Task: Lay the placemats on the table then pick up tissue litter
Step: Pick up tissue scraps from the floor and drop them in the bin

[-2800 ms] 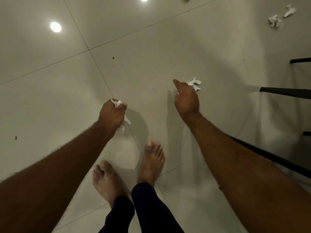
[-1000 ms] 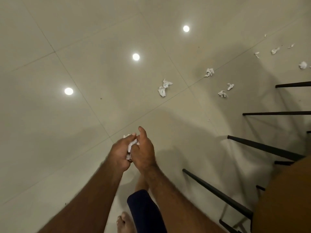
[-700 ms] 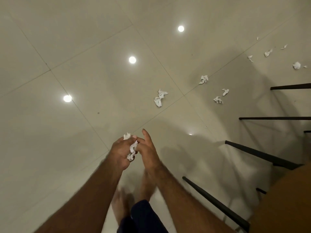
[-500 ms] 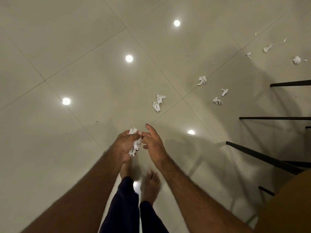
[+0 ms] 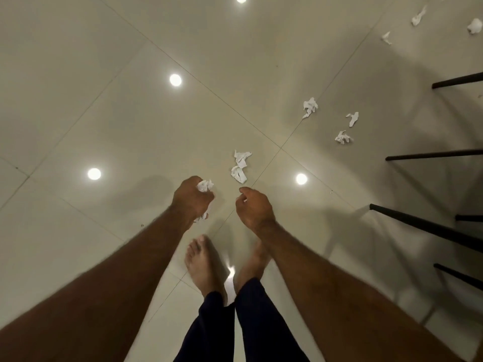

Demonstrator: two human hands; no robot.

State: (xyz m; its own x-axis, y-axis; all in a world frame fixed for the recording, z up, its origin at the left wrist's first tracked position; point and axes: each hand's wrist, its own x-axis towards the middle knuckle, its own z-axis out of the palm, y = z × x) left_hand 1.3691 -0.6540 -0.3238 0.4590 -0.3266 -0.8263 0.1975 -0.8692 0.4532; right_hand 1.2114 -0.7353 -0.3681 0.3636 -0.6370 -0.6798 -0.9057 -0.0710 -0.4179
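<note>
My left hand (image 5: 193, 198) grips a wad of crumpled white tissue (image 5: 204, 185), with bits sticking out above and below the fist. My right hand (image 5: 253, 207) hangs beside it, fingers loosely curled, holding nothing. Just ahead of both hands a crumpled tissue piece (image 5: 240, 166) lies on the glossy tiled floor. Further right lie more scraps: one tissue (image 5: 309, 107), a second tissue (image 5: 352, 118) and a third tissue (image 5: 343, 137). Small bits (image 5: 474, 26) lie at the top right.
Black metal chair legs (image 5: 428, 227) and rails (image 5: 433, 154) jut in from the right edge. My bare feet (image 5: 205, 267) stand on the beige tiles (image 5: 104, 113), which reflect several ceiling lights.
My hands have come apart after the right hand passed its tissue into the left. I have stepped forward, so the floor tissues are now closer.
</note>
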